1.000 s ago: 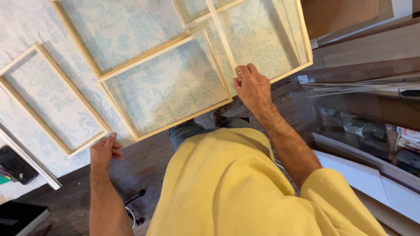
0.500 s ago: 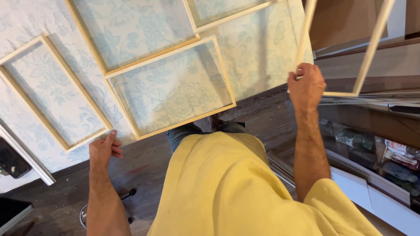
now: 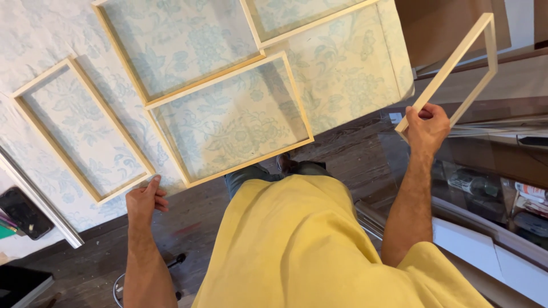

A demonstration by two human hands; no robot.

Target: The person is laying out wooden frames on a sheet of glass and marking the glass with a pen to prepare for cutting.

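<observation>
My right hand (image 3: 427, 126) grips the corner of a pale wooden frame (image 3: 456, 57) and holds it lifted and tilted, off to the right of the sheet. My left hand (image 3: 145, 201) rests at the near corner of another wooden frame (image 3: 40, 137) lying on the floral patterned sheet (image 3: 354, 68). Its fingers are curled at the frame's edge; whether it grips the frame is unclear. Three more frames lie flat on the sheet; the nearest one (image 3: 297, 97) is just above my yellow shirt.
A dark phone (image 3: 21, 212) and a metal strip (image 3: 34, 199) lie at the left on the sheet's edge. Dark wooden floor (image 3: 354, 154) shows around the sheet. At the right stand a glass surface and white boards (image 3: 474, 245).
My right hand has picked a frame off the sheet's right side and swung it up and to the right. My left hand has stayed at the left frame's corner.
</observation>
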